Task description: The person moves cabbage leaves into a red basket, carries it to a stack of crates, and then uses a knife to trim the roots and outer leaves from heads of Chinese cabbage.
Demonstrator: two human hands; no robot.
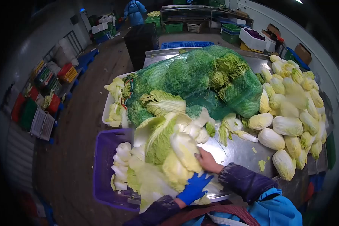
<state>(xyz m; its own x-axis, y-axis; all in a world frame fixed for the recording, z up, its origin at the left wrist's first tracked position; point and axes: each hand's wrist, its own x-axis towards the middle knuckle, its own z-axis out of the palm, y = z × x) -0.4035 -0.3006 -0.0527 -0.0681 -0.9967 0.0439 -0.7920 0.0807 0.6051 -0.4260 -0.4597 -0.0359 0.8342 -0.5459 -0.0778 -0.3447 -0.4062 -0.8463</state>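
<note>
A pale napa cabbage [185, 148] lies among loose outer leaves at the near side of the metal table. My bare right hand [209, 161] grips the right side of this cabbage, its fingers curled and partly hidden. My left hand [194, 188], in a blue glove, rests with spread fingers at the lower end of the yellowish leaves [174, 169]. A big green outer leaf [156, 139] stands up to the left of the cabbage. Some leaves near my left wrist are smeared by motion.
A green mesh sack [184, 75] of cabbages covers the table's far side. Trimmed cabbages [287, 126] are piled on the right. A purple crate [105, 169] with cut white pieces stands at the left. Far back is a person in blue [134, 11].
</note>
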